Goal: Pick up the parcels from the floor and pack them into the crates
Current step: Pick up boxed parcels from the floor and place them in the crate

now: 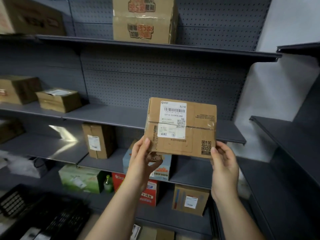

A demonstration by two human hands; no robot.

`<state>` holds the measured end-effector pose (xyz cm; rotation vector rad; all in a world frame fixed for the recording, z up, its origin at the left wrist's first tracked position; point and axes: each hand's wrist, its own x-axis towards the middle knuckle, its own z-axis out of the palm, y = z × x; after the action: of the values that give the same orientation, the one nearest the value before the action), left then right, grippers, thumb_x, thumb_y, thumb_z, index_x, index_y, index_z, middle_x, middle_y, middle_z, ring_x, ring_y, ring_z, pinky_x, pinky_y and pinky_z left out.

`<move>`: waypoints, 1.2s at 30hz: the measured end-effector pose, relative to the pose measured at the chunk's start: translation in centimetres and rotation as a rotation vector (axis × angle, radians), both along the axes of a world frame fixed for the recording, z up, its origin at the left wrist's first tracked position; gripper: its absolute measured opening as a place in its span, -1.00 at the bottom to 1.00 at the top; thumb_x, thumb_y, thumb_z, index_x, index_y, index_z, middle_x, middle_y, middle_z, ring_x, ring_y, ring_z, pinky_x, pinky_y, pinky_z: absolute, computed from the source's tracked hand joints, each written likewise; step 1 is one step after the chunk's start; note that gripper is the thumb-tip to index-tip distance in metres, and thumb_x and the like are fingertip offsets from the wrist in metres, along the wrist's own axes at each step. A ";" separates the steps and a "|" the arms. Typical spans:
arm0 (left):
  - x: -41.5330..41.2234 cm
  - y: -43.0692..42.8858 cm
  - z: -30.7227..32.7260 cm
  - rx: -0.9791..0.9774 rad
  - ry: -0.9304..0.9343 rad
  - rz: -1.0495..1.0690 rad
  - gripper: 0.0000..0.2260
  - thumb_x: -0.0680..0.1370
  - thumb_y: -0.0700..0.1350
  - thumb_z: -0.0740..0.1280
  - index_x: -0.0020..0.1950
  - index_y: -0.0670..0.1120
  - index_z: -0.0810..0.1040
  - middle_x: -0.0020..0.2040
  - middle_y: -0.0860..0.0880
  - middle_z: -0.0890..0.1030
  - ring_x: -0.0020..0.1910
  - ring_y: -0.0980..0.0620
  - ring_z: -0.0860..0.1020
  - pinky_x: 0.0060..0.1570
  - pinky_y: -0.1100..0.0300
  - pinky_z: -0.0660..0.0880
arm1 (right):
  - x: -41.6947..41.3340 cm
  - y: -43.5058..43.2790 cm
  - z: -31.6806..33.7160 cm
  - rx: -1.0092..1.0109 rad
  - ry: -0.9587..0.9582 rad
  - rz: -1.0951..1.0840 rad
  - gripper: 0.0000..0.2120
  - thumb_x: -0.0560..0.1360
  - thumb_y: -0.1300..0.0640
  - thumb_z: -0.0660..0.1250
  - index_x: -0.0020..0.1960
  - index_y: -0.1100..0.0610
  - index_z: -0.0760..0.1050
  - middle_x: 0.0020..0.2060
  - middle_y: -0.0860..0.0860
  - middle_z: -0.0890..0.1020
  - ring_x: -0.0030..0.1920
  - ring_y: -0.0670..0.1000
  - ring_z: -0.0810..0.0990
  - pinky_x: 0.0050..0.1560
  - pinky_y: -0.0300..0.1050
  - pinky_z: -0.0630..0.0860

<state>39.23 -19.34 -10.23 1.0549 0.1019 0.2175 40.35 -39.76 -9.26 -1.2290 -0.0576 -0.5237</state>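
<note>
A: One parcel is off the floor. The left hand and right hand pinch its lower corners, thumbs in front, fingers behind.

B: Not packed yet, it's up and to the right of the black crate.

A: Creased brown carton, taped seam, white barcode label facing out.

B: Floor's out of sight, so the remaining count is unknown.

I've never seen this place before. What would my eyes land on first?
First comes the brown parcel in the middle. The left hand and right hand hold it up by its bottom corners, and its white label faces you. Behind it are grey shelves with scattered boxes, and a black crate sits at bottom left.
</note>
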 end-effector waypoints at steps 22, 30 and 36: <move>-25.2 40.9 -3.8 0.282 0.192 0.527 -0.82 0.65 0.03 0.29 0.20 0.08 0.61 -0.01 0.19 0.70 0.01 0.26 0.63 0.07 0.14 0.48 | -15.3 40.6 -3.3 -0.209 0.145 0.556 -0.76 0.56 0.26 0.35 0.14 -0.03 0.52 -0.02 -0.13 0.70 0.01 -0.23 0.66 -0.04 -0.33 0.58; -32.4 50.1 -4.6 0.294 0.329 0.649 -0.79 0.67 0.01 0.25 0.25 0.03 0.58 0.06 0.09 0.69 0.11 0.13 0.61 0.20 0.07 0.50 | -18.7 51.1 -5.2 -0.285 0.216 0.748 -0.74 0.55 0.31 0.35 0.16 0.04 0.50 0.04 -0.05 0.68 0.06 -0.18 0.66 0.04 -0.28 0.58; -33.5 54.3 -5.7 0.299 0.384 0.716 -0.79 0.68 0.00 0.21 0.25 0.04 0.55 0.16 0.02 0.66 0.20 0.06 0.60 0.29 -0.06 0.52 | -18.3 56.3 -5.8 -0.355 0.225 0.799 -0.73 0.53 0.30 0.39 0.17 0.04 0.53 0.05 -0.08 0.69 0.06 -0.17 0.67 0.01 -0.27 0.58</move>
<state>5.76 35.01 -15.91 1.3176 0.8207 0.6895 22.05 16.59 -15.11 -1.4746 -0.4449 0.3354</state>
